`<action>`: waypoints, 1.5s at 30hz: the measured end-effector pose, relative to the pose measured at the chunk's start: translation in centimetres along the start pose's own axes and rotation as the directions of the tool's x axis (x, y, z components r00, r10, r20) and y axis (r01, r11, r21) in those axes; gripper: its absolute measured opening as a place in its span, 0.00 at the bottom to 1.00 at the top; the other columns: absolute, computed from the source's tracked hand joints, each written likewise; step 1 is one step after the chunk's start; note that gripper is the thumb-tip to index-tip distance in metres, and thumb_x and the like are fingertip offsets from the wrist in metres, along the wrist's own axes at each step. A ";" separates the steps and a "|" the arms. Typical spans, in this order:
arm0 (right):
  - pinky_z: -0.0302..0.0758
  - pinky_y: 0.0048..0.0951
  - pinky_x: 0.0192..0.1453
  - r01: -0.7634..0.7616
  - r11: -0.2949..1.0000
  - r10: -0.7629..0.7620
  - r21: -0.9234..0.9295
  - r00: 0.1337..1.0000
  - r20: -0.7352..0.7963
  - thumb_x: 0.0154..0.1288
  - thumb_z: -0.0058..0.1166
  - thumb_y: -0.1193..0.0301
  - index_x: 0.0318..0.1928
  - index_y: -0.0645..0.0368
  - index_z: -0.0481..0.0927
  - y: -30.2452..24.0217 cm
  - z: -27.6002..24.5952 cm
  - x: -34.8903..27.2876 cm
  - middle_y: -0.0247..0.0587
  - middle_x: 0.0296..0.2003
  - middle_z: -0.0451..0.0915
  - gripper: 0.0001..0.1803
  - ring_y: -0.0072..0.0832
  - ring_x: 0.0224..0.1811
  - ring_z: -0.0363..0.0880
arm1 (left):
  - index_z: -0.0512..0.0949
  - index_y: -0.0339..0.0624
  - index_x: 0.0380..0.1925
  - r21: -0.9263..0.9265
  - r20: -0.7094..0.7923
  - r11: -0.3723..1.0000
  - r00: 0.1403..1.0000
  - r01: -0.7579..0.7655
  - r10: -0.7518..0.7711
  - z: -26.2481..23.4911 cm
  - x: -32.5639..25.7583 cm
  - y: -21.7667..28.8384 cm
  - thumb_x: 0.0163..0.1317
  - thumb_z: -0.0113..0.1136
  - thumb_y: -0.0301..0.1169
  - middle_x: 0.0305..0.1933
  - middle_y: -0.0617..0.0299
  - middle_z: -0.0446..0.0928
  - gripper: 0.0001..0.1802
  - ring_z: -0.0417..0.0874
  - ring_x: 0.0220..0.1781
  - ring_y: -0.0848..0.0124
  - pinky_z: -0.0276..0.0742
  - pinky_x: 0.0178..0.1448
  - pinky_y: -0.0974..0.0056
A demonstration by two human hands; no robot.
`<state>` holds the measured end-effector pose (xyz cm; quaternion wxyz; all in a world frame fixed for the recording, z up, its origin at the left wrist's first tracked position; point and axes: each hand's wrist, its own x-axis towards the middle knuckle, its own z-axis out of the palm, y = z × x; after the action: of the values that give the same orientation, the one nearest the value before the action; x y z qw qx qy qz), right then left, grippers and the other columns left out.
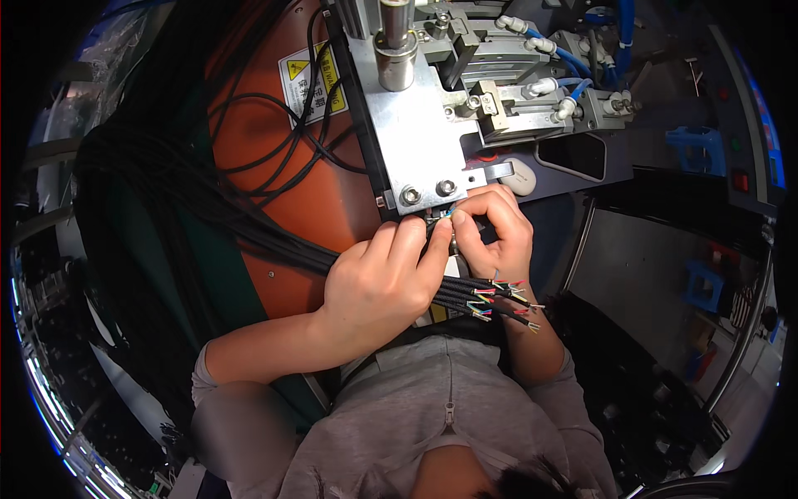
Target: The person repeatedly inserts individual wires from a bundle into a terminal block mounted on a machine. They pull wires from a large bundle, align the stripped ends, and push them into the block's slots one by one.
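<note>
My left hand [374, 274] and my right hand [503, 233] meet just below the front edge of a metal press plate [416, 137]. Between their fingertips are thin coloured wire ends [446, 214], one of them blue, and both hands pinch them. What the wires touch under the plate is mostly hidden. A bundle of black cables [291, 245] comes in from the left and passes beneath my left hand. To the right of that hand, over my right wrist, the cables' stripped ends [507, 291] fan out in red, green, white and other colours.
Loops of thin black cable [274, 158] lie on the orange-brown surface [287, 291] beside a yellow and white warning label [320, 83]. Pneumatic cylinders [532, 108] with blue tubes stand at the upper right. A white rounded object [521, 176] sits near a dark phone-shaped slab [572, 158].
</note>
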<state>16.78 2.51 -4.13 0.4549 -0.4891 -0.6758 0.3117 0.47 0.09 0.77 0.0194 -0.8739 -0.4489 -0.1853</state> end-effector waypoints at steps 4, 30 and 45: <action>0.69 0.26 0.35 -0.441 0.837 0.425 0.323 0.897 0.121 0.55 0.54 0.79 0.28 0.64 0.74 0.3 0.3 -0.5 0.38 0.25 0.76 0.02 0.26 0.28 0.72 | 0.82 0.40 0.40 -0.064 -0.073 0.998 0.997 -0.021 0.017 0.5 -0.3 -0.6 0.46 0.61 0.24 0.26 0.65 0.69 0.16 0.72 0.23 0.75 0.67 0.22 0.71; 0.75 0.25 0.38 -0.060 0.923 0.049 0.380 0.998 0.038 0.44 0.69 0.82 0.31 0.64 0.83 0.8 -4.3 -0.4 0.42 0.29 0.83 0.10 0.28 0.33 0.81 | 0.82 0.38 0.39 -0.214 -0.324 0.966 0.944 -0.145 0.070 -1.2 0.6 -1.4 0.51 0.62 0.26 0.34 0.59 0.79 0.13 0.79 0.27 0.74 0.71 0.26 0.73; 0.75 0.27 0.42 0.260 0.814 -0.270 0.520 0.961 -0.058 0.49 0.68 0.79 0.34 0.63 0.81 -2.6 -1.1 1.8 0.40 0.30 0.83 0.11 0.30 0.35 0.81 | 0.79 0.34 0.33 -0.348 -0.329 0.926 0.944 -0.150 0.030 -1.1 0.3 -1.7 0.53 0.66 0.28 0.26 0.60 0.77 0.10 0.79 0.23 0.70 0.72 0.22 0.70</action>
<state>16.68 3.32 -0.92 0.6032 -0.2455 -0.6311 0.4214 -1.11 1.14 1.71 -0.0640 -0.8406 -0.3560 -0.4031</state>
